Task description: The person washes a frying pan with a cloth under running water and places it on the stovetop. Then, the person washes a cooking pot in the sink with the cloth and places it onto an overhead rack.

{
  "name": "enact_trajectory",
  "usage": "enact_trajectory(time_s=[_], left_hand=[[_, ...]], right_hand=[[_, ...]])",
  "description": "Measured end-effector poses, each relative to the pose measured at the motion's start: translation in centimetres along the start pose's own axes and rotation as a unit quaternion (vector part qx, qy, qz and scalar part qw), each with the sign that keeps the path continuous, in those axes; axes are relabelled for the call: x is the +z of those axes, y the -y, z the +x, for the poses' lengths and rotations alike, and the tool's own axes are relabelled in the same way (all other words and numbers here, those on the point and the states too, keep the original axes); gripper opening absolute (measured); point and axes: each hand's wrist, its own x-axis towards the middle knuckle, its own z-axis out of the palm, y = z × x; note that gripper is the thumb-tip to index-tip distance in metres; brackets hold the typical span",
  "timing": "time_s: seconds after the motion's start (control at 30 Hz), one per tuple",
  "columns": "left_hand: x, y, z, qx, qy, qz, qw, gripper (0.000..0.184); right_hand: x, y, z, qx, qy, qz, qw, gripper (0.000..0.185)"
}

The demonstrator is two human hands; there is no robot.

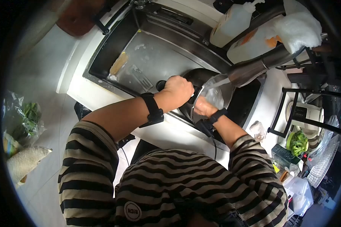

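Observation:
A dark, rounded pan [201,74] sits tilted at the right end of the metal sink [159,53]. My left hand [177,90] is closed at its near side, fingers curled over the edge. A clear round piece with a pale rim [230,84], like a glass lid or bowl, lies against the pan. My right hand [204,107] reaches inside its outline, with white suds or a white cloth [215,99] beside the fingers. These fingers are curled and partly hidden, so what they grip is unclear. A thick dark handle-like bar [250,72] extends up and right from there.
A yellowish sponge-like piece [119,63] and a slotted metal strip [141,78] lie in the sink. Pump bottles [231,24] stand behind it. Right: a black rack [288,113] and broccoli [299,143]. Bagged greens [31,113] are on the floor at left.

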Motion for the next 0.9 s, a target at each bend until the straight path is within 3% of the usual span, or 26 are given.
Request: enact_trajectory(time_s=[0.1,0.17,0.23,0.37,0.43,0.5,0.53,0.63,0.67,0.77,0.87,0.9], left_hand=[[-0.2,0.4,-0.2,0.003,-0.004,-0.007,1.000,0.031],[-0.5,0.3,-0.3,0.007,-0.005,-0.003,1.000,0.031],[-0.9,0.0,-0.4,0.012,0.005,-0.007,1.000,0.030],[-1.0,-0.6,-0.5,0.022,-0.013,0.029,0.999,0.029],[-0.6,-0.5,-0.4,0.026,-0.005,0.013,1.000,0.030],[-0.1,-0.8,-0.4,0.026,-0.003,-0.002,1.000,0.031],[0.2,-0.7,-0.6,0.023,-0.006,-0.005,1.000,0.032],[-0.5,-0.7,-0.6,0.019,0.008,-0.006,1.000,0.036],[-0.4,-0.6,-0.9,0.014,0.004,-0.014,1.000,0.037],[0.3,0.3,-1.4,0.017,-0.019,-0.025,0.999,0.041],[0.5,0.1,-1.8,0.007,-0.021,-0.018,1.000,0.043],[0.6,0.0,-1.9,0.003,-0.035,-0.017,0.999,0.033]], right_hand=[[1.0,5.3,-3.0,0.001,-0.130,0.288,0.949,0.015],[2.3,5.9,-3.9,-0.095,-0.216,0.240,0.942,0.019],[4.4,6.2,-4.3,-0.221,-0.321,-0.088,0.917,0.024],[2.0,6.2,-0.5,-0.169,-0.373,-0.338,0.847,0.028],[0.3,8.5,0.7,-0.247,-0.401,-0.299,0.830,0.030],[-6.4,4.4,5.1,-0.210,-0.332,0.046,0.918,0.031],[-8.9,3.8,6.2,-0.131,-0.341,0.183,0.913,0.029],[-7.1,6.4,5.1,-0.113,-0.373,0.144,0.909,0.028],[-7.5,4.1,6.6,-0.214,-0.395,0.034,0.893,0.029],[-5.0,3.3,6.5,-0.285,-0.423,-0.229,0.829,0.026],[-9.2,1.8,6.6,-0.261,-0.402,-0.174,0.860,0.028],[-10.2,1.1,6.6,-0.239,-0.421,-0.131,0.865,0.036]])
